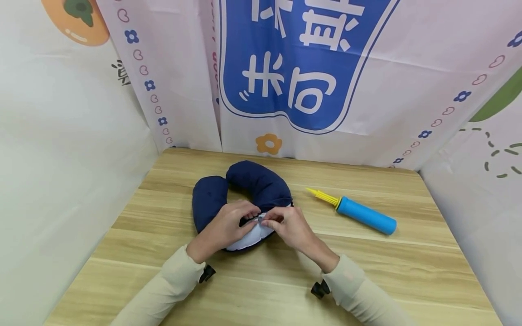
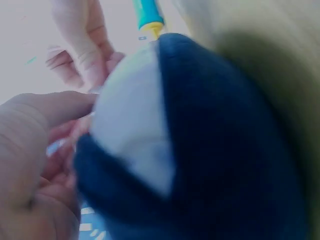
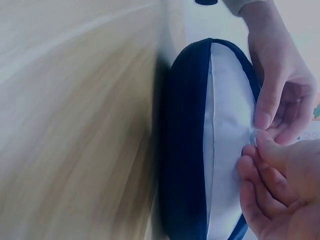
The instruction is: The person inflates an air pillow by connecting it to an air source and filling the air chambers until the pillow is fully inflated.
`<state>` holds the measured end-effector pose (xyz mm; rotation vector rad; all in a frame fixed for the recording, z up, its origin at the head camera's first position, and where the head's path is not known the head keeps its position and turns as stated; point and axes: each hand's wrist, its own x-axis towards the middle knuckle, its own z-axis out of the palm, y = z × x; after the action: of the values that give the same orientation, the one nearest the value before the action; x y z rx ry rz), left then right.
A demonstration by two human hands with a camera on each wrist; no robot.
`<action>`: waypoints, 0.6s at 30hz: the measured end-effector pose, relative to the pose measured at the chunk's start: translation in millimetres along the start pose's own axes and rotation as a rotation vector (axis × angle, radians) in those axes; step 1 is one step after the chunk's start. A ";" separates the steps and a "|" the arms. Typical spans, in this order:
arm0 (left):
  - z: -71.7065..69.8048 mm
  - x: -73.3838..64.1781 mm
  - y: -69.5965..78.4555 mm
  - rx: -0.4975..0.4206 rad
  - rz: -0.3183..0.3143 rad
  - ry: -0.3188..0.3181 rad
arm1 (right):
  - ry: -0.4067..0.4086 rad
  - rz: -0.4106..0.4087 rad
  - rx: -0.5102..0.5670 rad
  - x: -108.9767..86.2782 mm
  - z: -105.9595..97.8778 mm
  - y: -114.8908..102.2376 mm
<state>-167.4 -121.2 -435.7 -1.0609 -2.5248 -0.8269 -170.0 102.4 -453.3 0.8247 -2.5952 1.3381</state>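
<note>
A navy U-shaped neck pillow [image 1: 261, 181] lies on the wooden table, its cover open along the near curve. Through that opening shows the white inner bladder [image 3: 232, 100], looking rounded and full. A small clear valve [image 1: 260, 219] sticks up from the bladder. My left hand [image 1: 228, 226] comes from the left, thumb and fingers pinching at the valve. From the other side my right hand [image 1: 291, 226] pinches the same valve between thumb and index finger. In the right wrist view the fingertips of both hands meet there and partly hide it.
A blue hand pump [image 1: 367, 215] with a yellow nozzle lies to the right of the pillow, nozzle pointing to the back left. The wooden table [image 1: 171, 290] is enclosed by printed cloth [image 1: 183, 90] at the back and sides.
</note>
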 end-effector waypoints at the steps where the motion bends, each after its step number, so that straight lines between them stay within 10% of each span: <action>1: -1.9 -1.2 0.4 0.031 0.007 0.010 | -0.006 0.011 0.004 -0.8 0.3 0.5; 18: -3.0 -3.2 6.8 0.357 0.096 0.024 | 0.033 0.054 -0.008 -6.3 5.9 0.7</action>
<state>-160.2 -120.9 -432.1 -1.0314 -2.4544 -0.3409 -164.2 100.7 -459.4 0.7299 -2.6143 1.3424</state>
